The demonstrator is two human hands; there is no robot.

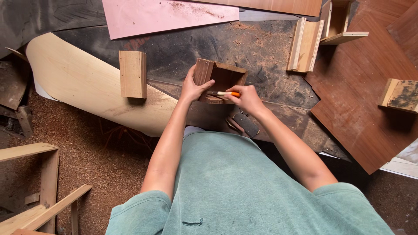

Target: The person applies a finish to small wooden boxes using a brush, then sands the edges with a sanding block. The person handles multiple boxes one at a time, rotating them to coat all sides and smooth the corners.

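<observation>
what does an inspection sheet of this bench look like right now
surface: dark worktop, dusted with sawdust
job's things: small open wooden box, tilted; brush with orange handle, tip at the box
clutter: wood block on a curved pale sheet; pink sheet; two more small boxes; block on a brown panel
grippers: left hand grips the box wall; right hand holds the brush
cables: nothing seen
surroundings: sawdust floor; wooden frame at lower left
</observation>
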